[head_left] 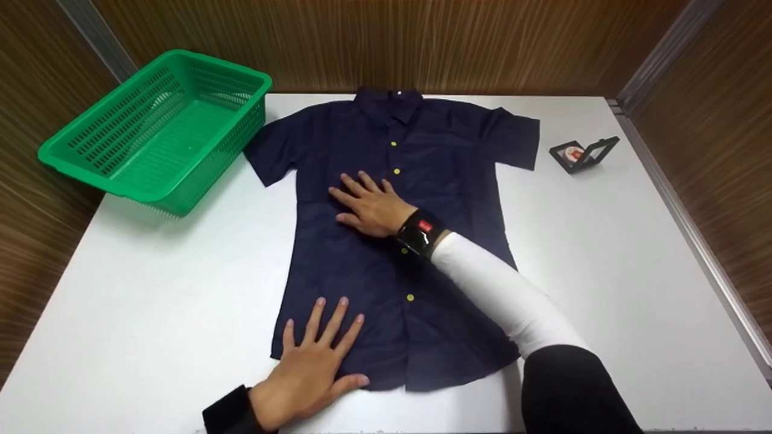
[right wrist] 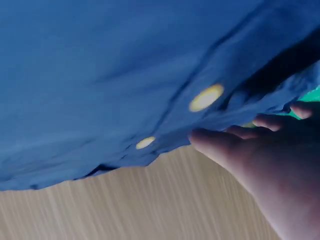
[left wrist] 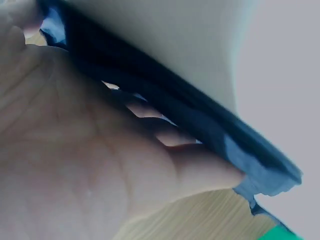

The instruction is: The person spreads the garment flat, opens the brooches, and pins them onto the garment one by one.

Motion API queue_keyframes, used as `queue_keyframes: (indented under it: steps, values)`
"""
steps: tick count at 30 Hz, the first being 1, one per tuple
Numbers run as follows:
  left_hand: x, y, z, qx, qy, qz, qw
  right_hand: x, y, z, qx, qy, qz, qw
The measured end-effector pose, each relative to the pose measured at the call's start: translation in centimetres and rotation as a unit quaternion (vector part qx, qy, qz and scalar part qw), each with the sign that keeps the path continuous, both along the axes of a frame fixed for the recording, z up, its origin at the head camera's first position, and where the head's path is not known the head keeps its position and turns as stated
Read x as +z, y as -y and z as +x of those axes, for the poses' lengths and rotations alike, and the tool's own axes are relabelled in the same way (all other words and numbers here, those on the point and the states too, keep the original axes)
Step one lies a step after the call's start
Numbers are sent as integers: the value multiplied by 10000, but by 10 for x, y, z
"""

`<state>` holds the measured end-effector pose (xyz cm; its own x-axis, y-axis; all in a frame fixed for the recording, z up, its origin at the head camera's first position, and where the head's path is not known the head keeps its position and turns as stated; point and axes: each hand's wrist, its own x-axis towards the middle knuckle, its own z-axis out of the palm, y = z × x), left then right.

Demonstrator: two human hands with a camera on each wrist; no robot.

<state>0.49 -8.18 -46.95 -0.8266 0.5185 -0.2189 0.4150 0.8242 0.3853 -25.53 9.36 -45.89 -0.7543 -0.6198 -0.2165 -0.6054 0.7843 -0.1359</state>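
A dark navy short-sleeved shirt (head_left: 356, 265) with yellow buttons lies spread face up on the white table, its collar at the far edge. My left hand (head_left: 307, 367) rests on the lower left corner of the shirt near the hem, fingers straight and spread. Across the middle of the shirt, left of the button line, my right hand (head_left: 377, 208) lies with fingers extended. In the right wrist view, two yellow buttons show beside the right hand (right wrist: 265, 155). The left wrist view has the palm of the left hand (left wrist: 90, 150) against the dark cloth edge.
A green plastic basket (head_left: 211, 175) stands at the back left, close to the left sleeve. Right of the shirt, a small black frame case (head_left: 582, 155) stands propped ajar on the white table (head_left: 627, 289). Wood-patterned panels (head_left: 422, 42) enclose the back and sides.
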Motion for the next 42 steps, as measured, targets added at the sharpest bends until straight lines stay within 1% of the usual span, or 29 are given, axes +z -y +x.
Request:
queue_keyframes:
  steps: [2, 4, 5, 7, 8, 10, 11, 12, 14, 16, 18, 20, 22, 24, 26, 29, 30, 34, 36, 37, 39, 41, 42]
  values:
    - [-1, 0, 2, -96, -68, -16, 9999, -3, 3, 0, -117, 74, 166, 9998]
    - [4, -1, 2, -167, 60, -29, 9998, -6, 3, 0, -156, 178, 236, 9994]
    - [7, -2, 1, -197, 32, -22, 9998, -6, 1, -1, -157, 241, 197, 9994]
    - [13, -9, -4, -324, -125, -41, 9994, -6, -4, -1, -165, 343, 7, 9993]
    - [16, -15, -7, -427, -280, -84, 9987, -5, -7, -2, -173, 364, -103, 9991]
    - [21, -34, -13, -706, -757, -156, 9945, -1, -17, -5, -239, 350, -345, 9985]
    - [22, -46, -16, -898, -1066, -226, 9900, 2, -24, -7, -315, 320, -459, 9979]
    - [23, -59, -19, -1111, -1275, -311, 9851, 5, -32, -10, -407, 269, -537, 9974]
    - [27, -88, -24, -1525, -1491, -448, 9760, 10, -51, -18, -688, 157, -620, 9956]
    - [30, -118, -28, -1904, -1500, -568, 9685, 15, -73, -27, -1098, 69, -584, 9922]
    - [32, -145, -31, -2175, -1377, -649, 9641, 17, -95, -36, -1578, -6, -468, 9864]
    - [33, -167, -31, -2369, -1225, -804, 9604, 17, -114, -42, -2019, 4, -320, 9789]
    - [32, -181, -27, -2512, -1035, -982, 9574, 14, -127, -46, -2287, 128, -191, 9732]
    - [30, -190, -20, -2586, -939, -1210, 9538, 11, -135, -47, -2381, 285, -122, 9707]
    - [26, -195, -14, -2625, -878, -1379, 9510, 9, -139, -48, -2382, 426, -89, 9702]
    - [22, -200, -7, -2651, -1045, -1515, 9465, 9, -141, -48, -2401, 479, -42, 9696]
    - [21, -201, -6, -2666, -1113, -1544, 9448, 9, -141, -47, -2427, 483, -13, 9689]
    - [18, -202, -6, -2788, -1357, -1654, 9362, 13, -144, -50, -2507, 540, 98, 9665]
    - [18, -202, -6, -2832, -1383, -1651, 9346, 14, -145, -50, -2490, 601, 88, 9666]
    - [17, -201, -6, -2847, -1376, -1633, 9345, 14, -146, -51, -2461, 633, 41, 9672]
    - [17, -200, -6, -2861, -1377, -1571, 9352, 15, -149, -53, -2343, 598, -215, 9701]
    - [18, -200, -7, -2874, -1356, -1502, 9362, 17, -156, -57, -2227, 392, -716, 9715]
    - [18, -200, -8, -2882, -1338, -1462, 9368, 19, -162, -59, -2237, 238, -984, 9694]
